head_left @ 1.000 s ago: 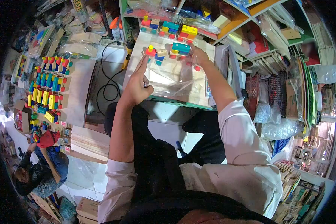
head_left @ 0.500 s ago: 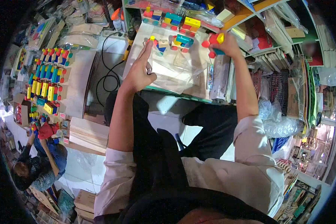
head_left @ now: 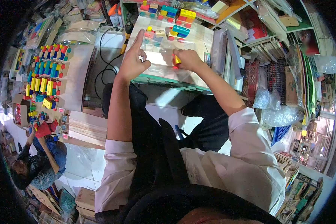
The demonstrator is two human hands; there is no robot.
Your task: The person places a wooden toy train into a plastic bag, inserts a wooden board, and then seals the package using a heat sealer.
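My right hand (head_left: pixel 186 59) holds a red and yellow toy block piece (head_left: pixel 176 59) low over the middle of the work table (head_left: pixel 203 41). At the table's left side my left hand (head_left: pixel 133 61) is raised with its fingers stretched out and holds nothing. A clear plastic bag (head_left: pixel 156 48) lies between the hands, over a toy piece with a yellow peg (head_left: pixel 149 29) and a plain wood block (head_left: pixel 160 33). Behind my right hand stands a teal and yellow toy car (head_left: pixel 179 32). Further back are a teal toy car (head_left: pixel 168 12) and a yellow and red one (head_left: pixel 186 15).
On the left, a second table (head_left: pixel 78 78) bears rows of coloured toy cars (head_left: pixel 44 69). Another person (head_left: pixel 44 160) sits at lower left. A black cable (head_left: pixel 102 71) hangs between the tables. Shelves (head_left: pixel 246 26) with bagged boards stand on the right.
My right hand has moved left and nearer to me with the red and yellow piece, from the table's right edge to its middle. The view has shifted slightly. My left hand remains raised.
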